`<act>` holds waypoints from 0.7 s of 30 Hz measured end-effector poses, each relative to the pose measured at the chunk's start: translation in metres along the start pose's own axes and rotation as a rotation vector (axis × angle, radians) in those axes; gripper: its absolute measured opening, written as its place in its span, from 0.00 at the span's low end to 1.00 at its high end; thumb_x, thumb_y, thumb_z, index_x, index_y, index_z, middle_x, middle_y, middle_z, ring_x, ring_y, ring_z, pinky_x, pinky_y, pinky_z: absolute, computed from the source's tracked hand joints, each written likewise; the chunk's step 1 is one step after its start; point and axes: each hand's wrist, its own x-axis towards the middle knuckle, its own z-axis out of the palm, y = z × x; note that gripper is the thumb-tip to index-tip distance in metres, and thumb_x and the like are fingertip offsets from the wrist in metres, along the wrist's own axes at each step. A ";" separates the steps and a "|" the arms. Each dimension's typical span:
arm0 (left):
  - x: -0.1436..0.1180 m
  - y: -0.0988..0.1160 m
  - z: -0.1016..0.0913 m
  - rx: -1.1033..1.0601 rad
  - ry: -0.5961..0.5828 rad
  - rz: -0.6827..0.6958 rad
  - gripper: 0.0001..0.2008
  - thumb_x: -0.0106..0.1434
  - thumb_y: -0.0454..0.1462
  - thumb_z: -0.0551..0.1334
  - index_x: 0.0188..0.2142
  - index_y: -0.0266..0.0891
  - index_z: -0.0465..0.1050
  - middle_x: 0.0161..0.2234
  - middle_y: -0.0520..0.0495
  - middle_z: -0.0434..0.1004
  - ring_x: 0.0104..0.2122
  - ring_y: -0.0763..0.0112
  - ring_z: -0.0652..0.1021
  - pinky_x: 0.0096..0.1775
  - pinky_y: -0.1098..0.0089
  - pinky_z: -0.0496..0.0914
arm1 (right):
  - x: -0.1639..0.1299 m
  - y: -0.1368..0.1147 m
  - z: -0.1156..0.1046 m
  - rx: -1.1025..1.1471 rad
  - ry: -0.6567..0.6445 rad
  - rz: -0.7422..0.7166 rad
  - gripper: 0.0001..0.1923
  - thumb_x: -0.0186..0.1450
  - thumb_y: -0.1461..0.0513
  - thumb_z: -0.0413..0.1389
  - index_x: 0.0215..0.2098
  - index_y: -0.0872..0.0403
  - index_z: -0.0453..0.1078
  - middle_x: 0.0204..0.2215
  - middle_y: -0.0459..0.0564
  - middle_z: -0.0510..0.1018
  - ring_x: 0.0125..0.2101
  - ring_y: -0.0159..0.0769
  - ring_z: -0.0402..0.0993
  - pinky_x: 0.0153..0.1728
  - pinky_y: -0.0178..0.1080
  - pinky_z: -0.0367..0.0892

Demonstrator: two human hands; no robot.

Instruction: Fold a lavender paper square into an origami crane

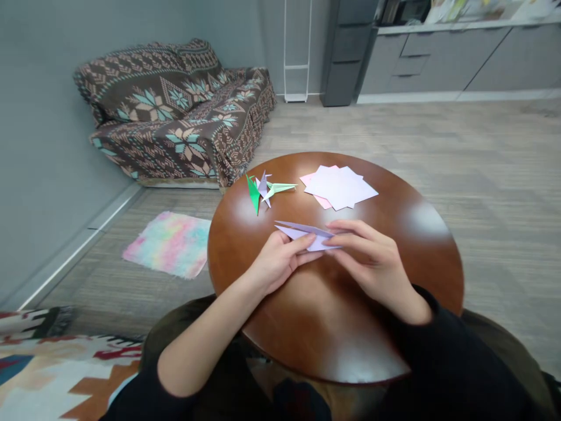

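A lavender sheet of origami paper [319,241], folded into a narrow pointed shape, is held above the near half of the round table. My left hand [284,257] grips it from the left, thumb on top and fingers beneath. At its right end, the fingers of my right hand [370,257] close on the paper's edge. The paper's long point faces left, with two layers standing slightly apart. Beyond my left hand lie several folded paper cranes [267,192] in green, lavender and pale green. A fanned stack of origami paper [340,186], lavender over pink, lies past my right hand.
The round brown wooden table [421,257] stands before my knees. A sofa under a patterned cover [175,117] is at the back left, near a pastel fluffy rug [169,242]. Grey cabinets [438,61] and a dark fridge [348,52] line the far wall.
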 end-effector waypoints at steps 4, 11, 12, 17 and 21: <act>0.000 0.000 0.000 0.031 0.030 0.009 0.13 0.56 0.31 0.74 0.42 0.32 0.83 0.42 0.41 0.86 0.43 0.64 0.84 0.49 0.66 0.79 | 0.002 -0.004 0.000 0.056 -0.005 0.019 0.07 0.67 0.69 0.63 0.41 0.52 0.79 0.46 0.56 0.83 0.45 0.41 0.82 0.49 0.43 0.75; 0.000 -0.002 -0.001 0.071 0.057 0.002 0.25 0.51 0.27 0.76 0.49 0.37 0.80 0.43 0.44 0.85 0.42 0.67 0.84 0.44 0.71 0.79 | 0.002 -0.005 0.001 -0.038 0.047 -0.030 0.08 0.67 0.71 0.60 0.40 0.53 0.75 0.36 0.53 0.82 0.38 0.40 0.79 0.40 0.43 0.73; 0.001 -0.004 -0.002 0.076 0.052 0.007 0.26 0.51 0.27 0.76 0.51 0.39 0.80 0.44 0.45 0.85 0.43 0.66 0.84 0.45 0.70 0.79 | 0.001 -0.005 0.001 -0.077 0.058 -0.042 0.08 0.67 0.71 0.60 0.41 0.53 0.73 0.36 0.53 0.82 0.38 0.41 0.78 0.40 0.44 0.72; 0.003 -0.007 -0.003 0.206 -0.013 0.071 0.20 0.49 0.29 0.77 0.44 0.35 0.83 0.41 0.44 0.87 0.43 0.65 0.84 0.49 0.69 0.77 | 0.000 -0.005 0.003 -0.294 -0.030 -0.098 0.12 0.67 0.70 0.61 0.47 0.53 0.70 0.40 0.54 0.82 0.42 0.46 0.77 0.47 0.51 0.66; 0.003 -0.006 0.002 0.254 -0.041 0.123 0.18 0.50 0.30 0.77 0.43 0.36 0.84 0.40 0.44 0.87 0.43 0.65 0.84 0.51 0.67 0.75 | 0.000 -0.004 0.004 -0.318 -0.034 -0.123 0.10 0.68 0.70 0.59 0.45 0.52 0.71 0.39 0.53 0.82 0.41 0.44 0.77 0.49 0.52 0.64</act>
